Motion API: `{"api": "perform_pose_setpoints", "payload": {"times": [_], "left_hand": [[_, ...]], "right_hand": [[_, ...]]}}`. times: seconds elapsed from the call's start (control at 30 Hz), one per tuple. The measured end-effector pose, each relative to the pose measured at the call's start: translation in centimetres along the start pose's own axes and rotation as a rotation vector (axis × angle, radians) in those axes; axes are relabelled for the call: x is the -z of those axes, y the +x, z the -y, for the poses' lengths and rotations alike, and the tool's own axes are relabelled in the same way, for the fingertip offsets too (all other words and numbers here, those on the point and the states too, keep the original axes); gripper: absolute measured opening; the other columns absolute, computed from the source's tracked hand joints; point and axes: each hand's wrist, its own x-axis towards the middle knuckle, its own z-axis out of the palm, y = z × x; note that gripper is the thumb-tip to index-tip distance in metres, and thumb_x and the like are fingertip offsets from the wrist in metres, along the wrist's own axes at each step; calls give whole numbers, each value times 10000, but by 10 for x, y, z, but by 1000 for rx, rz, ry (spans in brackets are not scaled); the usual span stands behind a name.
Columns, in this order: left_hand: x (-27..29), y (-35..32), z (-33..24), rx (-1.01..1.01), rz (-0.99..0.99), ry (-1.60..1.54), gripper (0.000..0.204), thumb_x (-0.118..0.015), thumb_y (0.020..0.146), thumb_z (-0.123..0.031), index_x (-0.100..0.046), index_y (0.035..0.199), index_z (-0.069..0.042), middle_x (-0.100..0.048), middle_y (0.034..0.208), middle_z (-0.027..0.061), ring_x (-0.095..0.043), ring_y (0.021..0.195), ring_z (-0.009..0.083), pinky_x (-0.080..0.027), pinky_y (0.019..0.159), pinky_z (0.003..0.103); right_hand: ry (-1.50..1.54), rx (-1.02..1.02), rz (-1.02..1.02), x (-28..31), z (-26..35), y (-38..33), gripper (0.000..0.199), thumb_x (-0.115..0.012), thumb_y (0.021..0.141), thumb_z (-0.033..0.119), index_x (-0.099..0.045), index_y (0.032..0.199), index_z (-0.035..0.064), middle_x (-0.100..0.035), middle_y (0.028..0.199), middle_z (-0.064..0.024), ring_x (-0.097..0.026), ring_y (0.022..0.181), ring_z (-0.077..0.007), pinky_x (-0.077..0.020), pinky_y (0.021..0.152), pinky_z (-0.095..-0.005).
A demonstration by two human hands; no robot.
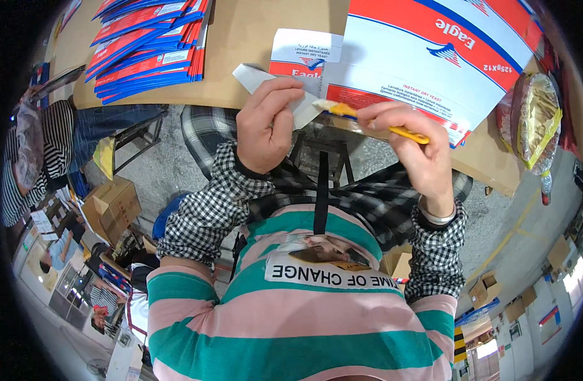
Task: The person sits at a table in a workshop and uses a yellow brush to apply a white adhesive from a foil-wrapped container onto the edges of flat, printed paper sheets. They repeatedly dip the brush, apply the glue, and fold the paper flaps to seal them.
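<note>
My left hand is closed on a pale, folded piece of paper at the table's front edge, fingers bent against its surface. In my right hand is a small brush with a yellow handle, gripped between thumb and fingers. Its light-coloured bristles point left and lie at the right end of the pale paper; whether they touch it I cannot tell. Just beyond, a small printed red, white and blue piece lies partly under a large printed sheet in the same colours.
A fanned stack of red and blue packets lies at the far left of the brown table. A clear and yellow plastic-wrapped bundle is at the right. Cardboard boxes stand on the floor to the left, with other people beyond.
</note>
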Motion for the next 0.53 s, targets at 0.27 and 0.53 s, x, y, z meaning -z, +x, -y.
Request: {"api": "perform_pose_setpoints", "payload": {"times": [0.27, 0.53], "left_hand": [[-3, 2, 1, -11, -7, -17, 228, -463, 742, 87, -609, 914, 49, -618, 979, 169, -619, 879, 282, -488, 780, 314], [-2, 2, 5, -21, 9, -10, 244, -461, 747, 88, -608, 936, 38, -617, 1004, 169, -615, 911, 289, -486, 795, 325]], "right_hand": [[-103, 30, 35, -2, 11, -6, 266, -408, 686, -76, -596, 872, -47, -632, 989, -151, -592, 924, -223, -446, 831, -304], [-195, 115, 85, -7, 16, -3, 283, -422, 667, -75, -604, 880, -31, -636, 1007, -155, -603, 918, -253, -459, 814, -297]]}}
